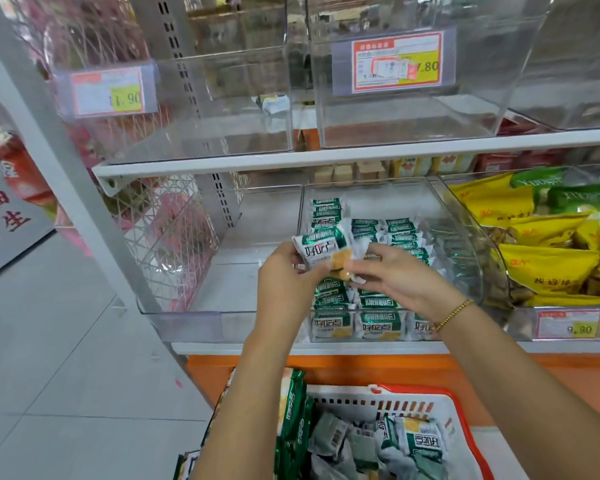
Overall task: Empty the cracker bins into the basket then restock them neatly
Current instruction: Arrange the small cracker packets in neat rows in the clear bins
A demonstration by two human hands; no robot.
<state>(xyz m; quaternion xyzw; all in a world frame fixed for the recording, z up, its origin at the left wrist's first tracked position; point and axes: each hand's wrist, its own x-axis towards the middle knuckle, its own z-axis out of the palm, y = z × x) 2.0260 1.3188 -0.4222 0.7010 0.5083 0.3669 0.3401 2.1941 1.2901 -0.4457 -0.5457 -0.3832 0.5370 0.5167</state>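
My left hand (284, 282) grips a small stack of green-and-white cracker packets (321, 249) above the middle clear bin (465, 271) on the lower shelf. My right hand (399, 271) pinches the right end of the same stack. Inside that bin stand neat rows of cracker packets (364, 306), upright along the front and left. Below, a red-and-white basket (465, 420) holds several loose cracker packets (409, 445). A larger green bag (291, 410) leans on the basket's left side.
The clear bin (222, 292) left of the middle one holds nothing. Two clear bins (201, 126) (406, 116) on the upper shelf are nearly bare, with one packet (272, 102) behind. Yellow and green snack bags (548, 254) fill the right bin. Grey floor tiles lie to the left.
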